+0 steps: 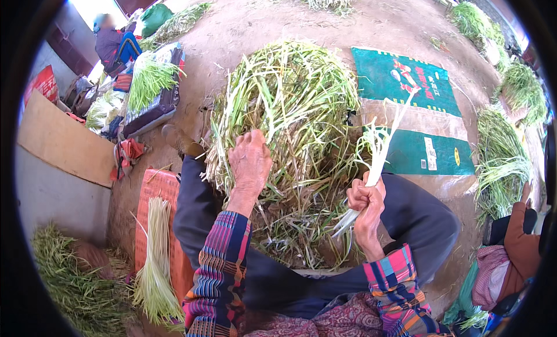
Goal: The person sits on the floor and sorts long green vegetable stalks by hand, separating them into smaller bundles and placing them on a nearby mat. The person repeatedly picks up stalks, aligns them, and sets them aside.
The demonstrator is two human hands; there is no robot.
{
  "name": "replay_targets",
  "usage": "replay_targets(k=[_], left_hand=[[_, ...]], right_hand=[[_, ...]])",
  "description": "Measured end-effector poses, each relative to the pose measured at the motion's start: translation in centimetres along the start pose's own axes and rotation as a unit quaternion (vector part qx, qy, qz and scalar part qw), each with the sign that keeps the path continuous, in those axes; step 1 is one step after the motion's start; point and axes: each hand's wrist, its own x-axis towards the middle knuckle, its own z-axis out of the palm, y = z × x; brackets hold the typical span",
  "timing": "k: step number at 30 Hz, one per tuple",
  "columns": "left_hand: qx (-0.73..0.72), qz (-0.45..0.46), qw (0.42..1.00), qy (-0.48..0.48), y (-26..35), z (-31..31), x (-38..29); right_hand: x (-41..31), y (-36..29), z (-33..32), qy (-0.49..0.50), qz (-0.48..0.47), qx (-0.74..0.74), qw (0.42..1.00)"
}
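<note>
A large heap of long green and yellowing leafy stalks (pixel 296 106) lies on the ground between my bent legs. At the heap's near left side is my left hand (pixel 250 158), its back towards me and its fingers curled in among the leaves. What those fingertips hold is hidden. My right hand (pixel 367 198) is closed around a small bunch of whitish stalks (pixel 383 150), to the right of the heap. The bunch tilts up and to the right, with thin curling strands hanging off its left side. Its lower ends poke out below my fist.
To my left, a neat bundle of pale stalks (pixel 157 237) rests on an orange-red block (pixel 141 224). A green printed sack (pixel 400 76) lies flat at right. More stalk piles (pixel 500 163) line the right side, near a person's sleeve (pixel 522 237). Another person (pixel 111 45) sits far left.
</note>
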Motion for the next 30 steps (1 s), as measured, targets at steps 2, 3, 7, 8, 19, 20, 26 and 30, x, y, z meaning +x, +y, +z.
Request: replay_targets(k=[2, 3, 7, 8, 19, 20, 26, 30], left_hand=[[-0.026, -0.008, 1.0, -0.001, 0.3, -0.3, -0.4], [-0.038, -0.016, 0.999, -0.014, 0.6, -0.5, -0.6], [-0.167, 0.111, 0.978, 0.06, 4.0, -1.0, -5.0], [-0.149, 0.178, 0.973, -0.017, 5.0, -1.0, -7.2], [-0.108, 0.215, 0.954, -0.179, 5.5, -0.2, -11.2], [-0.073, 0.19, 0.968, -0.147, 5.1, -0.7, -9.0], [0.065, -0.018, 0.998, -0.012, 0.7, 0.3, 2.8], [0.088, -0.003, 0.995, -0.046, -1.2, 1.4, 3.6]], right_hand=[[0.0, 0.0, 0.0, -0.009, -0.005, 0.015, 1.0], [0.0, 0.0, 0.0, -0.003, 0.0, 0.005, 1.0], [0.0, -0.1, 0.1, -0.002, -0.019, -0.011, 1.0], [0.1, -0.2, 0.0, 0.006, -0.016, -0.007, 1.0], [0.2, -0.7, -0.3, 0.029, -0.027, 0.006, 0.999], [0.2, -0.7, -0.2, 0.033, -0.021, 0.003, 0.999], [0.3, -0.6, -0.2, 0.034, -0.01, 0.005, 0.999], [0.2, -0.6, -0.1, 0.028, 0.003, 0.016, 0.999]])
